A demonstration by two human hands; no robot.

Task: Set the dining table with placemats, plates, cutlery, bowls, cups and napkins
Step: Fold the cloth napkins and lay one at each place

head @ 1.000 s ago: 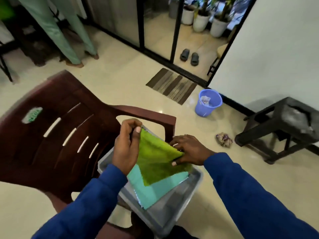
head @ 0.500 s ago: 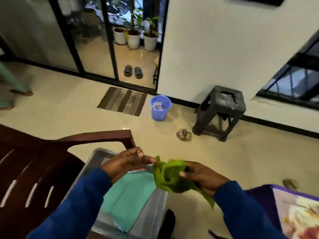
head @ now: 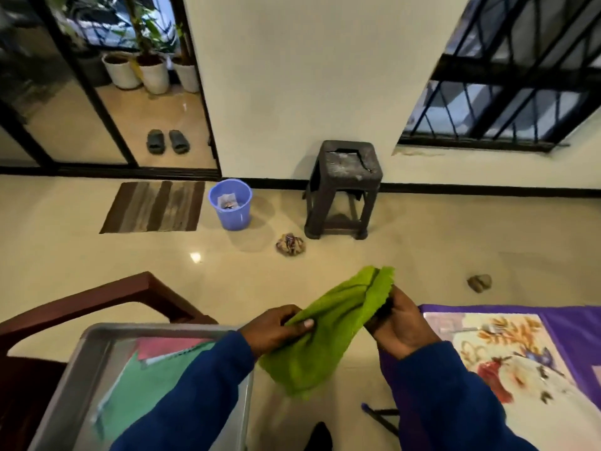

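A green cloth napkin (head: 328, 327) hangs in the air between my two hands. My left hand (head: 276, 328) pinches its lower left part, thumb on top. My right hand (head: 398, 325) grips its upper right end, where the folded edges stick up. Below my left arm a grey tray (head: 94, 346) rests on a brown chair and holds a teal napkin (head: 143, 385) and a pink napkin (head: 162, 348). At the right lies a dining table with a purple cloth (head: 572, 333) and a floral placemat (head: 507, 353).
The brown chair (head: 107, 294) arm curves at the left. On the floor beyond stand a blue bucket (head: 231, 203), a dark stool (head: 344, 187) and a striped doormat (head: 153, 206). A crumpled rag (head: 290, 244) and a small lump (head: 479, 282) lie on the tiles.
The green napkin has been lifted out of the tray and carried right, toward the table. The view has swung right, and both hands now stretch the cloth between them.
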